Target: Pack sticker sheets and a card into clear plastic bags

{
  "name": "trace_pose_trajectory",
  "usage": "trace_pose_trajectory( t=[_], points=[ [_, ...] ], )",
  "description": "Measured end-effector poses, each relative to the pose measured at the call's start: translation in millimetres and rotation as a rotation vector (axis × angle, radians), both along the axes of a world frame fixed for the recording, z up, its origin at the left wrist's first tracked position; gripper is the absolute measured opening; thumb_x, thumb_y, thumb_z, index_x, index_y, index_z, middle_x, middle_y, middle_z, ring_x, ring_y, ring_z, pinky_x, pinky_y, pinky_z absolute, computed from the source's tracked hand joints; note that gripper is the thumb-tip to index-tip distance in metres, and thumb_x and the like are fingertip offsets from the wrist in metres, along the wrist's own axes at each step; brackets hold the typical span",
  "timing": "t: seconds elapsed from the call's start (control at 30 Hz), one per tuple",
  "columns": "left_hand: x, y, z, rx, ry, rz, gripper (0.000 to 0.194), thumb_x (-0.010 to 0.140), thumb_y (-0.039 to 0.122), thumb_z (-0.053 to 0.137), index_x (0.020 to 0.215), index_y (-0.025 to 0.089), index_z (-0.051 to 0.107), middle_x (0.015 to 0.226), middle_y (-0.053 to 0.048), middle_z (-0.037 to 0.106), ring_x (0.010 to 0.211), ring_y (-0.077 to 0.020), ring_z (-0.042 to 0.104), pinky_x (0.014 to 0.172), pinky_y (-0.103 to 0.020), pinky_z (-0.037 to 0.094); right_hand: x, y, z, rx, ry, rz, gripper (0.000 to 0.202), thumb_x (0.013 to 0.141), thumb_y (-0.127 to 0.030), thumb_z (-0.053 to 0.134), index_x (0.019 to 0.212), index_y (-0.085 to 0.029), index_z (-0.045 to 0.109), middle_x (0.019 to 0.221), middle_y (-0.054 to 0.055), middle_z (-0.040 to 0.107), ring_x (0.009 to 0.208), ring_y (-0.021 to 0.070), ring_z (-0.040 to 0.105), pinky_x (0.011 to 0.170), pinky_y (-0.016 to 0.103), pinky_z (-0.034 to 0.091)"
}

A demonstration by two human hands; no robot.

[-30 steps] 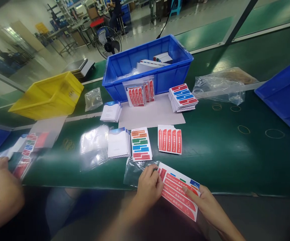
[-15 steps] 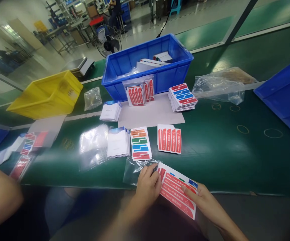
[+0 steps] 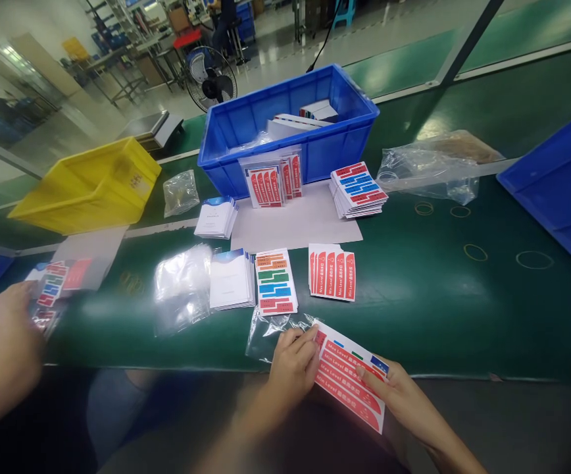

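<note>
Between my two hands is a small stack of label sheets [image 3: 347, 382], its top one printed with red Max Level and Min Level labels; coloured edges of other sheets peek out behind. My right hand [image 3: 404, 395] grips the stack's right end, thumb on top. At its left end, my left hand [image 3: 293, 362] is closed, fingers curled on a clear plastic bag [image 3: 263, 336] and against the sheet corner. Just beyond lie a pile of multicoloured label sheets [image 3: 275, 283], red label sheets [image 3: 333, 273], white booklets [image 3: 231, 280] and a heap of clear bags [image 3: 181, 283].
A blue bin [image 3: 290, 151] stands behind, filled bags [image 3: 270, 181] leaning on it. Banded label sheets [image 3: 358, 191] and more booklets [image 3: 215, 217] lie near. A yellow bin [image 3: 88, 187] is left, another blue bin [image 3: 562, 191] right. A co-worker's arm [image 3: 12, 342] reaches in at left.
My hands and the label stack have barely shifted. The co-worker's arm at left has moved up and forward onto the sheets there.
</note>
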State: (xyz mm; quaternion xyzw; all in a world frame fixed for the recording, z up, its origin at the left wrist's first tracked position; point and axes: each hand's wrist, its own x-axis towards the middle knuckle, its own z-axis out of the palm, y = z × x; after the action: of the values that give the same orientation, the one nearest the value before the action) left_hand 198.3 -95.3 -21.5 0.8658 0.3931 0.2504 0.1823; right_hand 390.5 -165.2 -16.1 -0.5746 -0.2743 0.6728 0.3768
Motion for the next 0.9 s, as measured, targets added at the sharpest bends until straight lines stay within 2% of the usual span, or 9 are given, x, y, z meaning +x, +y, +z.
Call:
trace_pose_trajectory(
  t=[0.13, 0.23, 0.33, 0.4, 0.5, 0.7, 0.77, 0.83, 0.9],
  points=[
    [-3, 1, 1.4, -0.037, 0.017, -0.037, 0.014, 0.087, 0.012, 0.053, 0.083, 0.02, 0.063, 0.12, -0.004, 0.071, 0.089, -0.0202, 0.057, 0.076, -0.038, 0.053, 3, -1, -2.9, -0.004, 0.055, 0.068, 0.046, 0.075, -0.056, 0.069, 0.1, -0.017, 0.07, 0.084, 0.007, 0.076, 0.071, 0.0279, 0.07, 0.066, 0.038, 0.055],
    [-5, -3, 3.8, -0.043, 0.021, -0.047, 0.014, 0.087, 0.011, 0.053, 0.082, 0.021, 0.062, 0.123, -0.004, 0.069, 0.092, -0.0201, 0.057, 0.08, -0.039, 0.053, 1, 1, -5.1, 0.022, 0.046, 0.06, 0.04, 0.081, -0.051, 0.066, 0.103, -0.018, 0.067, 0.085, 0.005, 0.075, 0.072, 0.0258, 0.069, 0.069, 0.036, 0.054],
    [-4, -8, 7.4, -0.026, 0.013, 0.008, 0.013, 0.086, 0.01, 0.053, 0.083, 0.02, 0.061, 0.123, -0.008, 0.067, 0.092, -0.02, 0.058, 0.08, -0.037, 0.053, -5, 6, -3.5, 0.117, -0.114, 0.027, 0.037, 0.089, -0.051, 0.055, 0.103, -0.018, 0.064, 0.083, 0.004, 0.072, 0.074, 0.0229, 0.067, 0.068, 0.032, 0.053],
    [-4, -11, 10.2, -0.023, 0.015, 0.093, 0.012, 0.086, 0.01, 0.052, 0.082, 0.019, 0.06, 0.111, -0.011, 0.066, 0.088, -0.0198, 0.058, 0.076, -0.035, 0.053, -9, 10, 0.2, 0.201, -0.262, 0.033, 0.036, 0.093, -0.049, 0.048, 0.103, -0.018, 0.062, 0.084, 0.004, 0.071, 0.074, 0.0207, 0.065, 0.067, 0.029, 0.051],
    [-5, -12, 14.2, -0.09, 0.037, 0.193, 0.012, 0.085, 0.009, 0.051, 0.079, 0.018, 0.057, 0.092, -0.009, 0.061, 0.081, -0.0186, 0.058, 0.071, -0.032, 0.053, -12, 14, 7.7, 0.264, -0.428, 0.068, 0.033, 0.096, -0.047, 0.043, 0.105, -0.019, 0.059, 0.087, 0.003, 0.07, 0.073, 0.0185, 0.064, 0.065, 0.026, 0.05],
    [-2, -20, 21.0, -0.325, 0.013, 0.12, 0.012, 0.083, 0.009, 0.045, 0.077, 0.018, 0.05, 0.082, -0.007, 0.055, 0.072, -0.0178, 0.057, 0.064, -0.029, 0.049, -24, 22, 21.3, 0.311, -0.538, 0.198, 0.026, 0.097, -0.045, 0.039, 0.099, -0.022, 0.052, 0.083, 0.002, 0.069, 0.07, 0.0188, 0.065, 0.064, 0.027, 0.051],
    [-1, -22, 24.8, -0.346, -0.079, 0.083, 0.013, 0.083, 0.009, 0.043, 0.078, 0.018, 0.051, 0.081, -0.007, 0.055, 0.072, -0.0175, 0.056, 0.063, -0.029, 0.047, -32, 27, 24.9, 0.338, -0.516, 0.251, 0.024, 0.097, -0.043, 0.04, 0.105, -0.022, 0.049, 0.087, 0.003, 0.07, 0.072, 0.0191, 0.067, 0.067, 0.028, 0.052],
    [-2, -22, 30.8, -0.364, -0.175, 0.083, 0.013, 0.085, 0.011, 0.043, 0.077, 0.018, 0.051, 0.081, -0.007, 0.054, 0.071, -0.0165, 0.054, 0.063, -0.028, 0.046, -37, 30, 27.8, 0.381, -0.471, 0.283, 0.03, 0.097, -0.042, 0.043, 0.12, -0.023, 0.044, 0.094, 0.004, 0.069, 0.076, 0.0187, 0.067, 0.07, 0.029, 0.054],
    [-7, -19, 39.5, -0.412, -0.272, 0.137, 0.014, 0.086, 0.012, 0.044, 0.075, 0.018, 0.051, 0.081, -0.006, 0.053, 0.071, -0.0154, 0.053, 0.063, -0.027, 0.045, -36, 33, 30.4, 0.459, -0.44, 0.23, 0.041, 0.098, -0.039, 0.043, 0.135, -0.024, 0.035, 0.099, 0.005, 0.065, 0.074, 0.0166, 0.066, 0.068, 0.028, 0.055]
  ],
)
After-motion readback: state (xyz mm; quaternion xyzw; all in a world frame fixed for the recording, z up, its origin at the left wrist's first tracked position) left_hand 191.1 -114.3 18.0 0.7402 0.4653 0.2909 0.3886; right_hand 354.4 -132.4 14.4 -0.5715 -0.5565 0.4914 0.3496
